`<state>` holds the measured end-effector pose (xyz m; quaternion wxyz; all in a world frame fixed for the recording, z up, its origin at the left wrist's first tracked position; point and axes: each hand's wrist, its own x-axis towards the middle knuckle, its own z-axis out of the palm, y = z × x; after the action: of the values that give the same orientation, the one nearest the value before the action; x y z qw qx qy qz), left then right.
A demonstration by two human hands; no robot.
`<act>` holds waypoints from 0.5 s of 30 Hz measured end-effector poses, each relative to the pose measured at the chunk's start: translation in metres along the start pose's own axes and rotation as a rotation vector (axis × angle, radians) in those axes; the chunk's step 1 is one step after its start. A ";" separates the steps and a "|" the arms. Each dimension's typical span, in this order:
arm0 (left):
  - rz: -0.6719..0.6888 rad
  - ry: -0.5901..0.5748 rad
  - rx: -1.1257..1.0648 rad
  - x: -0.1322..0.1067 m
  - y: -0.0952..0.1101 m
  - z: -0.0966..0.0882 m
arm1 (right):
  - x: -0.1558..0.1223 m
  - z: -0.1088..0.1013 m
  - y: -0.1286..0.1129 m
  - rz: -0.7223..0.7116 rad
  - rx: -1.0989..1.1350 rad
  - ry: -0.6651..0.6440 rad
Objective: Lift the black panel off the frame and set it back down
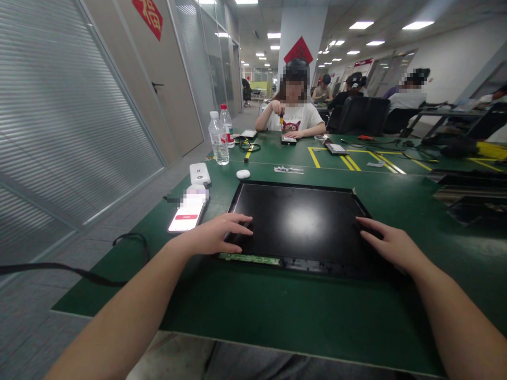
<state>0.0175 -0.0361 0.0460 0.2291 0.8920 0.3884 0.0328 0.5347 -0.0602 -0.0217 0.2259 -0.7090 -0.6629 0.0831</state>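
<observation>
A dark flat display panel (293,221) lies face up on the green table, its glossy screen reflecting a bright spot. Along its near edge a strip of green circuit board (249,259) is exposed. My left hand (222,233) is at the panel's left side, fingers spread over the edge and the screen. At the right side is my right hand (390,244), fingers stretched toward the panel's right edge. Neither hand grips anything that I can see. Whether the fingertips press on the panel or hover just above it, I cannot tell.
Left of the panel lie a lit phone (189,211), a white device (200,173) and a small white case (243,173). Two bottles (219,140) stand behind them. Across the green table (277,311) a person (295,113) holds a screwdriver. Dark panels (475,195) lie at right.
</observation>
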 end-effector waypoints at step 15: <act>0.072 -0.017 0.009 0.001 -0.006 0.005 | 0.001 -0.002 0.001 -0.001 0.049 -0.012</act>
<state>0.0156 -0.0340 0.0391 0.2272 0.9065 0.3544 0.0316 0.5369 -0.0595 -0.0199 0.2392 -0.7025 -0.6622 0.1035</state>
